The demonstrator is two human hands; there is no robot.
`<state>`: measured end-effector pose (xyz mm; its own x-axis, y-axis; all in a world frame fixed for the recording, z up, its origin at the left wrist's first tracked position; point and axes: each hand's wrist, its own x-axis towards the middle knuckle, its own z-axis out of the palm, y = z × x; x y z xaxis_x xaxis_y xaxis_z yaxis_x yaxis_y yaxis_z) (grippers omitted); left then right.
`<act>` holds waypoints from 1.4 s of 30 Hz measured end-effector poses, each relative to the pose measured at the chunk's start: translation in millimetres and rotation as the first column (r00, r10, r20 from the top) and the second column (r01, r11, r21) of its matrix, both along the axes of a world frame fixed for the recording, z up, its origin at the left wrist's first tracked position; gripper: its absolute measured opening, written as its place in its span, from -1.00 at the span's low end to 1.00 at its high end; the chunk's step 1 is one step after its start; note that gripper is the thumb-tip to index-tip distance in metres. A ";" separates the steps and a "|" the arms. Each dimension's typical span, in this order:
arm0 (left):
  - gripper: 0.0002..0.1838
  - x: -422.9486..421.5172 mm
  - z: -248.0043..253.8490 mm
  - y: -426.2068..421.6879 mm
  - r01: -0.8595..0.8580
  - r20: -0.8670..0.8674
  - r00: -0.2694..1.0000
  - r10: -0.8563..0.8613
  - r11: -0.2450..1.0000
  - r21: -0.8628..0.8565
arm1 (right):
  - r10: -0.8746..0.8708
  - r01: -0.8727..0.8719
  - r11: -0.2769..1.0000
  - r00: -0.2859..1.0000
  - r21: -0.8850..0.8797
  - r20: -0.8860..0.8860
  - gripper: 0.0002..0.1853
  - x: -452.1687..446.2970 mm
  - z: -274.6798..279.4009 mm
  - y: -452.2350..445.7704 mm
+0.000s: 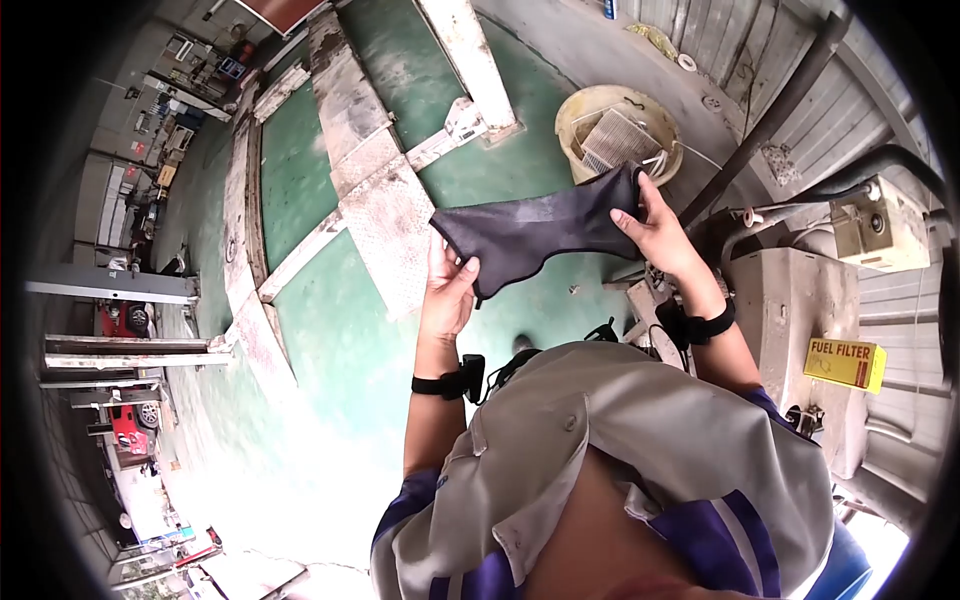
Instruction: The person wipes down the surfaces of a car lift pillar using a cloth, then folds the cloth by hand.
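Observation:
A black cloth piece (540, 232) with bound edges is stretched out in front of me, narrower toward the right and wider at the left. I cannot make out exactly what kind of item it is. My left hand (449, 290) pinches its left end, thumb in front and fingers partly behind. At the upper right end, my right hand (655, 228) grips it the same way, thumb on the near face. Dark straps with small black units sit on both my wrists.
A pale bucket (567, 130) holding a pleated filter (620, 138) stands beyond my right hand. On the right, a yellow fuel filter box (845, 365) rests on a cabinet (790, 300). Metal lift rails (385, 215) cross the green floor. Red vehicles (130, 428) show far left.

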<state>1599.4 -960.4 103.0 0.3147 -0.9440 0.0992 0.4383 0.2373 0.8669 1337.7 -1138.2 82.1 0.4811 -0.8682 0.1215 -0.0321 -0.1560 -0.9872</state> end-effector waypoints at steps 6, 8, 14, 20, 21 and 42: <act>-0.06 -13.2 -11.8 -86.4 0.223 0.277 0.936 -0.218 0.975 0.013 | 0.058 -0.061 0.998 0.982 -0.011 -0.182 -0.20 48.1 -3.9 11.4; -0.03 -10.1 -17.0 -108.4 0.307 0.330 0.889 -0.316 0.948 0.082 | 0.232 -0.225 0.973 0.947 0.054 -0.224 -0.25 68.8 29.2 21.0; 0.03 40.5 -4.8 -150.0 0.093 0.743 0.653 -0.148 0.989 0.114 | 0.299 -0.346 0.938 0.839 -0.021 -0.455 -0.33 127.9 56.2 -10.0; -0.13 103.9 -2.2 -191.3 0.094 0.718 0.689 -0.099 0.994 0.047 | 0.219 -0.269 0.954 0.926 -0.129 -0.309 -0.39 186.7 44.4 -32.8; -0.15 112.6 -1.5 -193.3 0.096 0.711 0.696 -0.098 0.994 0.043 | 0.241 -0.264 0.961 0.945 -0.081 -0.219 -0.40 192.4 41.9 -35.2; -0.24 201.6 20.2 -321.5 0.157 0.427 0.894 -0.137 0.988 -0.012 | 0.278 -0.247 0.881 0.961 0.403 -0.018 -0.79 272.1 7.5 -203.8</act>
<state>1801.0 -1281.9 123.2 0.0917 -0.9675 0.2357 0.0649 0.2420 0.9681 1609.8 -1342.1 89.6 0.6921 -0.6781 -0.2475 -0.1187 0.2312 -0.9656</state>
